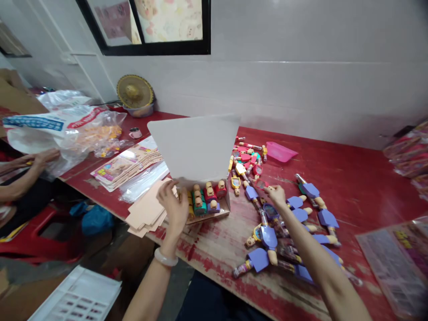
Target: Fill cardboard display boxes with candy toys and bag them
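An open cardboard box [224, 212] with a raised white lid [197, 147] holds rows of small toys [199, 206] with tan animal heads, in green, red, yellow and purple. My left hand [174, 203], wearing a pale bangle, is closed around the box's left side; its fingertips are partly hidden. Over the pile to the right, my right hand [277, 196] pinches a red toy [262, 183] near its tan head. Around that hand lie many purple paddle-shaped toys [268, 237] with clear tubes, and red and yellow ones [236, 183] lie behind.
Flat tan cardboard sheets [147, 209], clear plastic sleeves [142, 180] and printed cards [122, 165] lie left of the box. A pink scoop [280, 152] is at the back. Plastic packaging [397, 263] sits at right. Another person's hands [43, 156] are at far left, beside plastic bags [67, 125].
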Tool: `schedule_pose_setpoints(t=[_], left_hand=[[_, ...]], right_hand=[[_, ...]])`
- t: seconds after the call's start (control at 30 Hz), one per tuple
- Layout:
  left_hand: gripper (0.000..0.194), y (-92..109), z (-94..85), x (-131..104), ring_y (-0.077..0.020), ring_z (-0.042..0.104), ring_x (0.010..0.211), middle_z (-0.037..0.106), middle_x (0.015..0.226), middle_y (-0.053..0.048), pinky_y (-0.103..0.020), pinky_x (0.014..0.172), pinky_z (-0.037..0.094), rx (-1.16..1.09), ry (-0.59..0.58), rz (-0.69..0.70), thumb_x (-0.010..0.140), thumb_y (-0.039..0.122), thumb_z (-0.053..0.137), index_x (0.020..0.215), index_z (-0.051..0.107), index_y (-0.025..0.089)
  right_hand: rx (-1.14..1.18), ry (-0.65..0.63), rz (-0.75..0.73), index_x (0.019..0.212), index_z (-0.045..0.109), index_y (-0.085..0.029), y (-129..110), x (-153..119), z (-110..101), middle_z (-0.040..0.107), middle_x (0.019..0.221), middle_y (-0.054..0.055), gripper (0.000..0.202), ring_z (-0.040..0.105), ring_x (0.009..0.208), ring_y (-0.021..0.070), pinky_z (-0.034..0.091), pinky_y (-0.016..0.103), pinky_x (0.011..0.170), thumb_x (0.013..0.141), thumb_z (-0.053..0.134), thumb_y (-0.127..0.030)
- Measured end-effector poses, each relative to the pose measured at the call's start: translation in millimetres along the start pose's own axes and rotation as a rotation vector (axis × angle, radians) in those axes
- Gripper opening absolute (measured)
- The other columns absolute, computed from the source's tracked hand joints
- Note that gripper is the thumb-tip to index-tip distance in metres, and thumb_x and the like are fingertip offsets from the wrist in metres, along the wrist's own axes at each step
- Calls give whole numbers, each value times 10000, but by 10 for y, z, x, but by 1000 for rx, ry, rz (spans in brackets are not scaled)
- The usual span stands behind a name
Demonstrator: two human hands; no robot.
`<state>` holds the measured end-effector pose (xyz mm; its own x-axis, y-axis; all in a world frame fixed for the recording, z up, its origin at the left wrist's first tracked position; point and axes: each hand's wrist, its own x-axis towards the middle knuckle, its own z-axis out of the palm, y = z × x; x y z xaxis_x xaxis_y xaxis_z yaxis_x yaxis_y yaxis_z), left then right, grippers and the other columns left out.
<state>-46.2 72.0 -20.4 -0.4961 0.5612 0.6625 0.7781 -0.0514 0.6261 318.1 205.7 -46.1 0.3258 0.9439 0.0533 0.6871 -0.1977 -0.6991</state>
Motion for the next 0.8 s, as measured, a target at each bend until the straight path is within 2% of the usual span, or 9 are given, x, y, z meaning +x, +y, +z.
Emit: schedule_pose_setpoints(t=[0.07,0.13,0.23,0.3,0.37,0.5,0.6,0.7,0.8], left_hand=[[447,-115,52,14,-308,461,1332,534,1317,-170,-525,1171,347,-83,24,-164,874,314,604,1272,471,160],[438,-180,162,39,-280,572,1177,579,1175,-137,-492,1082,445,-206,-128,-324,840,285,614,1223,449,152],[304,-192,307,94,-211,630,877,582,919,-29,-430,925,529,-324,-323,-478,857,259,575,1118,443,177],[284,-175,334,128,-192,613,799,560,853,5,-408,879,534,-335,-344,-504,857,245,573,1095,428,189],[280,-157,312,149,-184,602,766,553,831,15,-391,850,531,-328,-356,-512,855,231,577,1083,418,194],[267,-131,249,151,-176,606,751,566,839,10,-360,813,522,-323,-394,-510,868,233,573,1079,413,196],[269,-119,245,147,-172,611,744,569,843,13,-344,787,515,-347,-387,-523,861,224,574,1073,411,199],[256,-130,269,143,-174,608,746,563,837,16,-336,767,509,-369,-357,-520,849,216,577,1046,414,203],[257,-181,302,128,-171,609,749,563,847,14,-326,745,505,-398,-345,-504,845,224,578,1045,417,203]], right_hand=[[203,-35,-68,922,612,-146,-78,-77,-248,716,868,119,404,718,812,256,599,369,685,771,755,-493],[384,-144,-223,930,603,-173,-233,-247,-495,710,860,84,460,707,785,243,601,371,658,713,783,-537],[262,-349,-532,1001,647,-204,-554,-642,-614,733,900,70,324,699,835,235,572,357,741,784,741,-424],[7,-407,-677,1066,668,-223,-748,-906,-468,751,963,67,210,701,899,230,533,328,796,862,657,-272],[-253,-398,-758,1087,677,-215,-877,-1101,-224,753,1008,85,236,703,930,240,499,309,785,884,581,-142],[-615,-412,-905,1054,682,-164,-1021,-1230,114,743,1016,142,316,708,895,260,454,299,700,833,528,1],[-661,-491,-1001,945,687,-162,-1208,-1141,146,744,930,137,280,713,857,264,458,301,699,778,580,35],[-646,-492,-964,920,684,-153,-1459,-1007,215,733,868,130,224,716,822,275,476,313,703,762,641,1],[-660,-443,-921,1019,686,-127,-1541,-972,419,727,1015,174,268,721,855,284,498,326,703,781,622,-21]])
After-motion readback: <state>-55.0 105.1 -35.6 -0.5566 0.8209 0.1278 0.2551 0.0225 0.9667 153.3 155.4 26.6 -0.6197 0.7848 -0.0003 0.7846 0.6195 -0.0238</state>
